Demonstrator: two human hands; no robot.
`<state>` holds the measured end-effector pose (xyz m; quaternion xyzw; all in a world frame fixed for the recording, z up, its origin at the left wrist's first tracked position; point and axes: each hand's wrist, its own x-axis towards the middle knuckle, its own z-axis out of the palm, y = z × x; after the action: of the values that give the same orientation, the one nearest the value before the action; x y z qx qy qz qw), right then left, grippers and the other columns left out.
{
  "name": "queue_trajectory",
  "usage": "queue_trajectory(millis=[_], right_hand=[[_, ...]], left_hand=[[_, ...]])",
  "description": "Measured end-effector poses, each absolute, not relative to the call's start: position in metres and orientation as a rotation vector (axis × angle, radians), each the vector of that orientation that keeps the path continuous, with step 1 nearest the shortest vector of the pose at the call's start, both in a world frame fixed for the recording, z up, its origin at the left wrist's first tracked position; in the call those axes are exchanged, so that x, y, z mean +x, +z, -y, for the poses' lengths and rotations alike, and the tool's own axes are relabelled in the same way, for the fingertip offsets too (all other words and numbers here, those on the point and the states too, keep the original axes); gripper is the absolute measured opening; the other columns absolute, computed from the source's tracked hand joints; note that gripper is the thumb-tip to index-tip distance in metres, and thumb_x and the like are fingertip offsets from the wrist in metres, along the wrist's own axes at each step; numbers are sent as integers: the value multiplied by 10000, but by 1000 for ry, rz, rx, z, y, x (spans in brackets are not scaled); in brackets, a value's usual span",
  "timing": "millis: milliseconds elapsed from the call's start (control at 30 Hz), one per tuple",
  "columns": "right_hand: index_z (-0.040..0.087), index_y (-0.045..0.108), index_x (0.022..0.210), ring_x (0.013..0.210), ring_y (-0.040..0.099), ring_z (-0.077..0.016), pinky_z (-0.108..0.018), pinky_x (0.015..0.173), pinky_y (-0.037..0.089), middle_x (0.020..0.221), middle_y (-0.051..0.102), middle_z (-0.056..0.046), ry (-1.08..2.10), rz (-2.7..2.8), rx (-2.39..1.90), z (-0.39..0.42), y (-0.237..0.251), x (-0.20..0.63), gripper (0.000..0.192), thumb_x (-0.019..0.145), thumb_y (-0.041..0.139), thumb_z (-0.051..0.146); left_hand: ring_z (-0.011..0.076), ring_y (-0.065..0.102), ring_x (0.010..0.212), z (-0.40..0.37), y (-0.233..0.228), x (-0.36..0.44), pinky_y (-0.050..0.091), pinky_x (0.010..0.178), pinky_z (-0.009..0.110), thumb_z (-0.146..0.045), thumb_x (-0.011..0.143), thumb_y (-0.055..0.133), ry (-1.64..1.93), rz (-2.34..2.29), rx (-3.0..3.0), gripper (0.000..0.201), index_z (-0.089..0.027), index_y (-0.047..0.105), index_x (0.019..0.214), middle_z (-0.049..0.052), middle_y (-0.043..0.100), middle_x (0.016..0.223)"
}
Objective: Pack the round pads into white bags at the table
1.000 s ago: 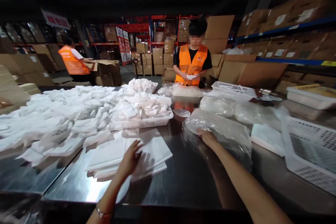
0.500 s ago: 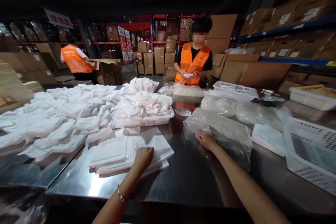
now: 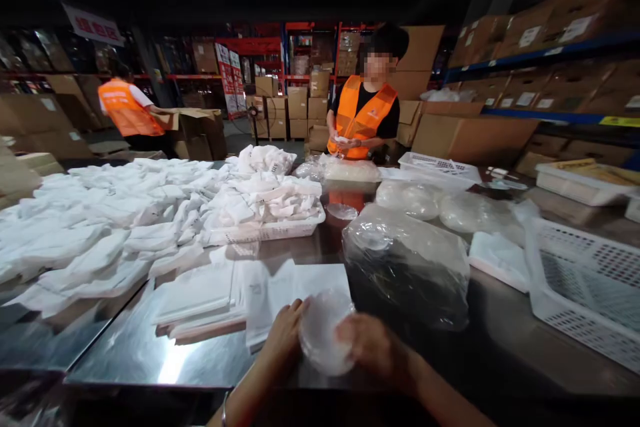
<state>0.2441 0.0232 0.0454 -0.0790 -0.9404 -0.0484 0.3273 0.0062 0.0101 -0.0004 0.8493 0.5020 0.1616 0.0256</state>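
Note:
My right hand (image 3: 373, 347), slightly blurred, grips a clear round plastic disc (image 3: 325, 333) by its right edge. My left hand (image 3: 284, 332) is closed at the disc's left side, its fingers on a flat white bag (image 3: 280, 293); how far the fingers wrap it is partly hidden. This bag lies partly under the disc, close to the table's front edge. Left of it sits a stack of flat white bags (image 3: 197, 297). A large clear plastic bag (image 3: 410, 267) with round clear discs inside lies beyond my right hand.
Many filled white bags (image 3: 100, 213) cover the left of the metal table, some in a white basket (image 3: 270, 232). At right stand a perforated white basket (image 3: 585, 293) and a white packet (image 3: 500, 260). Across the table, a person in an orange vest (image 3: 363, 113) handles something white.
My right hand has come back from the clear plastic bag with a round disc. My left hand has shifted right and nearer, drawing a white bag off the stack. The view has turned slightly right.

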Motion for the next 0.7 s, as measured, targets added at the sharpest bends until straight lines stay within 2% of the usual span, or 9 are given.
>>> queue_trajectory(millis=[67, 167, 233, 333, 400, 533, 600, 700], right_hand=[[142, 614, 827, 999, 620, -129, -294, 998, 455, 972, 695, -57, -133, 2515, 92, -6, 46, 230, 235, 967, 426, 150], [144, 586, 821, 939, 624, -98, -276, 1031, 433, 919, 688, -51, -24, 2517, 64, -1, 43, 225, 277, 989, 367, 132], [156, 579, 857, 902, 623, -89, -269, 1028, 440, 895, 685, -45, 96, 2507, -2, -1, 40, 229, 315, 1011, 303, 155], [170, 570, 907, 934, 625, -96, -275, 1036, 442, 927, 688, -52, 221, 2467, -63, 1, 39, 235, 329, 1016, 260, 165], [164, 571, 960, 998, 621, -102, -288, 1065, 422, 975, 693, -65, 226, 2432, -74, 1, 39, 238, 313, 1015, 263, 164], [111, 591, 974, 1049, 611, -145, -317, 1055, 442, 962, 695, -86, -103, 2368, -160, -12, 34, 243, 242, 986, 349, 116], [115, 605, 895, 978, 632, -162, -332, 990, 490, 935, 692, -77, -355, 2345, -265, -20, 27, 242, 251, 961, 366, 76], [136, 621, 823, 823, 643, -164, -316, 850, 533, 848, 683, -58, -678, 2295, -540, -25, 16, 228, 339, 946, 318, 48]], left_hand=[[186, 606, 1046, -10, -12, 3, 542, 841, 273, -55, 856, 424, 585, -1514, 2624, 473, -209, 541, 1287, 86, 576, 1300], [215, 495, 1251, -12, -30, 0, 481, 1000, 337, -52, 811, 453, 770, -1474, 2616, 591, -179, 425, 1388, 116, 458, 1428], [251, 492, 1260, -14, -38, 2, 489, 994, 365, -44, 787, 470, 873, -1445, 2609, 559, -125, 476, 1340, 161, 462, 1416], [227, 600, 1130, -15, -41, 6, 549, 892, 314, -17, 790, 449, 921, -1377, 2618, 469, -159, 585, 1216, 136, 551, 1336], [224, 606, 1121, -12, -39, 7, 551, 886, 309, -26, 781, 476, 942, -1339, 2617, 473, -175, 583, 1217, 131, 550, 1337], [244, 559, 1187, -1, -40, 12, 532, 930, 335, -4, 688, 530, 1035, -1310, 2587, 631, -169, 520, 1297, 156, 521, 1355], [231, 572, 1169, 4, -46, 21, 540, 922, 341, 32, 692, 472, 1153, -1401, 2557, 631, -170, 531, 1286, 149, 554, 1314], [257, 540, 1210, 10, -58, 40, 532, 940, 391, 59, 754, 379, 1283, -1592, 2488, 578, -139, 551, 1270, 176, 555, 1299]])
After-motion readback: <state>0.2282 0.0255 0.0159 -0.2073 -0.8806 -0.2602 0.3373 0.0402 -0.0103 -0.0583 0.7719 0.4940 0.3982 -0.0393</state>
